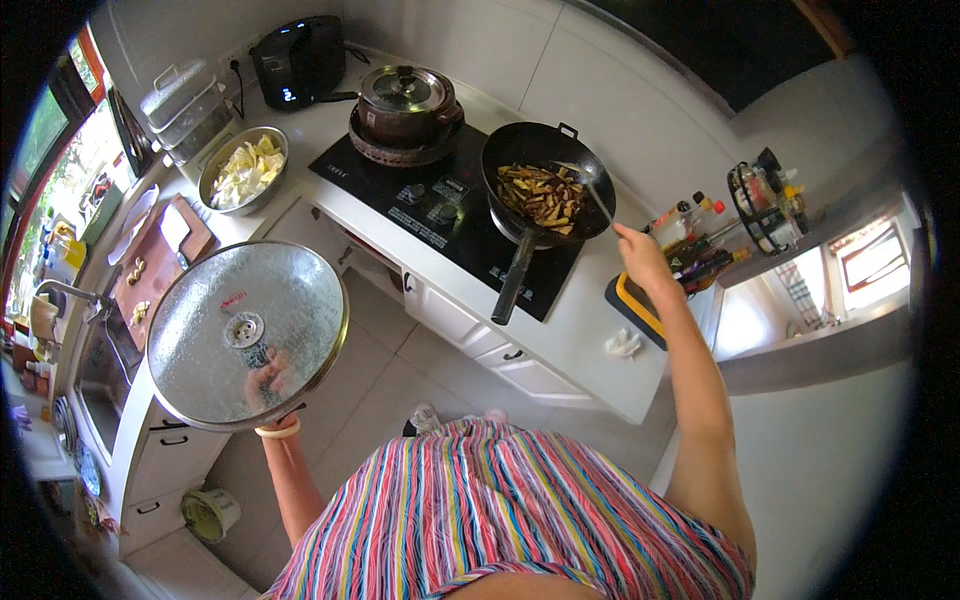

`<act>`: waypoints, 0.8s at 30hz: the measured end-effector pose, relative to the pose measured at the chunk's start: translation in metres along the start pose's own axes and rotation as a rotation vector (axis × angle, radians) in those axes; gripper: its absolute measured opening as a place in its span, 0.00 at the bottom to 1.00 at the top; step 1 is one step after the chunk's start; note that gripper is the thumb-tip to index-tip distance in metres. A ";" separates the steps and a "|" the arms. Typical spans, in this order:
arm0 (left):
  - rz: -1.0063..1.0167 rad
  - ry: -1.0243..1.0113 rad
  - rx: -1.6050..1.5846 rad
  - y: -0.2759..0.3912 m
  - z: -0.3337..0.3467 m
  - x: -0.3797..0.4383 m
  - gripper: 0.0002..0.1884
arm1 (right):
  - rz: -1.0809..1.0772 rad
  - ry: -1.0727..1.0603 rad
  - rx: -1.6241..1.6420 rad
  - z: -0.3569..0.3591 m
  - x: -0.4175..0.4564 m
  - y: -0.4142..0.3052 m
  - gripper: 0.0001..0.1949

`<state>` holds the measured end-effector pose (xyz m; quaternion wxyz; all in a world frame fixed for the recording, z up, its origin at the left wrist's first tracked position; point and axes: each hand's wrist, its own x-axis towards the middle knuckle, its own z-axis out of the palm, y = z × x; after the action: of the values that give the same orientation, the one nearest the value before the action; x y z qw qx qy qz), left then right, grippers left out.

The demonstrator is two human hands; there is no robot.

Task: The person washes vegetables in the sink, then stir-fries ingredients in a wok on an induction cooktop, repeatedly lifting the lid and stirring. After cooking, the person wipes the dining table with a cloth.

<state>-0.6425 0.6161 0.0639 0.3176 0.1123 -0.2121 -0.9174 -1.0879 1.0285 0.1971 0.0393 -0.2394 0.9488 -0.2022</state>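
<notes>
My left hand (pixel 268 376) is seen through the fogged glass lid (pixel 202 330), gripping it from the far side by its knob. The lid is tilted, its wet inner face towards me, over the floor beside the counter. On the right, my right hand (pixel 643 259) grips the handle of a metal spatula (pixel 596 196). The spatula's blade rests in a black wok (pixel 517 146), among browned, strip-cut food (pixel 546 196). The wok sits on the right burner of a black two-burner cooktop (pixel 457 214), its long handle (pixel 514 281) pointing towards me.
A lidded brown pot (pixel 405 105) occupies the left burner. Left of it are a bowl of cut cabbage (pixel 251 169), a cleaver (pixel 174 227) on a cutting board (pixel 196 229), and a sink (pixel 105 382). Sauce bottles (pixel 690 247) and a crumpled tissue (pixel 624 343) lie near the right arm.
</notes>
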 end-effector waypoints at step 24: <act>0.275 0.167 0.130 -0.040 0.032 -0.096 0.20 | -0.199 -0.070 -0.053 -0.006 -0.022 0.032 0.17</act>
<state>-0.6003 0.7151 0.0806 0.4489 0.1785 -0.2573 -0.8369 -1.0836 1.0667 0.1889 0.0458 -0.3405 0.9233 -0.1717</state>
